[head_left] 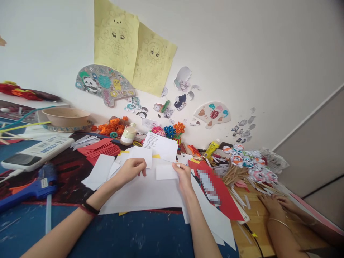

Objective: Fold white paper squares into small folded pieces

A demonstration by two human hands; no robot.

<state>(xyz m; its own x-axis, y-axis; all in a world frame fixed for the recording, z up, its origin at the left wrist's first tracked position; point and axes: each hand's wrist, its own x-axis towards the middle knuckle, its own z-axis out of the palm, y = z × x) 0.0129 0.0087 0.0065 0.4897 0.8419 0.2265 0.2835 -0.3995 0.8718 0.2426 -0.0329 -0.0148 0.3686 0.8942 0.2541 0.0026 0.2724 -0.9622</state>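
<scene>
My left hand (130,169) rests curled on a large white sheet (145,193), its fingertips at the lower edge of a small white card (142,154). My right hand (183,175) pinches the right end of a small white paper strip (164,172) lying on that sheet. Behind the hands, a white note with printed text (160,146) leans up. A black band circles my left wrist.
A blue glue gun (32,188) and white scale (34,152) lie at left, near red paper (98,148) and a bowl (66,116). Right: red sheet (228,200), glue bottle (211,149), paper flowers on sticks (249,165). Another person's hands (276,206) rest on the wooden table.
</scene>
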